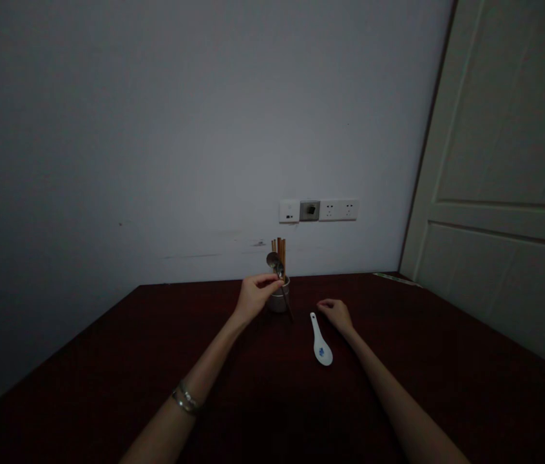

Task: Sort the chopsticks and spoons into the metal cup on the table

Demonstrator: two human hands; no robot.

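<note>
My left hand (259, 295) pinches a metal spoon (288, 308) near its bowl, the handle slanting down to the right. Just behind it is a pale cup (278, 303) with several wooden chopsticks (281, 248) standing upright in it. Another round metal spoon bowl (272, 259) shows at the cup's top left; my fingers hide its lower part. A white soup spoon (319, 345) with a blue mark lies on the table, bowl towards me. My right hand (337, 314) rests beside that spoon's handle, apart from it, fingers curled together with nothing seen in them.
The dark red table (195, 335) meets a pale wall (195, 161) at the back. Sockets and a switch panel (318, 211) are on the wall above the cup. A panelled door (504, 193) stands along the right. A flat strip (397, 279) lies at the back right edge.
</note>
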